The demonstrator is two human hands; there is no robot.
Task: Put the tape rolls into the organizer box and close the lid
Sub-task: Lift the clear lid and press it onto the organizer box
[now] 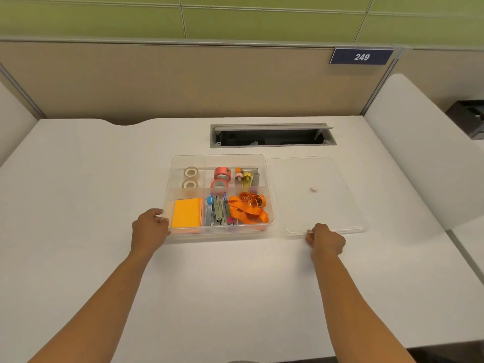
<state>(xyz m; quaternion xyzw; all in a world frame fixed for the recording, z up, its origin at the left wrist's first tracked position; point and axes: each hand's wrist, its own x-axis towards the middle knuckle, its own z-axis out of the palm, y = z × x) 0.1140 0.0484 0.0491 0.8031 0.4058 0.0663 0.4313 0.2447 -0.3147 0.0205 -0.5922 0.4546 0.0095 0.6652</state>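
Note:
A clear organizer box (pixel 269 179) stands open on the white desk. Two clear tape rolls (pixel 190 177) lie in its back left compartment and two pink tape rolls (pixel 221 177) in the back middle one. The clear lid (pixel 330 176) lies flat on the desk right of the box. My left hand (pixel 149 227) holds the box's front left corner. My right hand (pixel 324 239) pinches the lid's near edge.
Inside the box are also an orange sticky-note pad (pixel 186 213), several staplers or clips (pixel 218 209), an orange lanyard (pixel 248 209) and small markers (pixel 246 176). An open cable slot (pixel 272 136) sits behind the box. Partition walls ring the desk.

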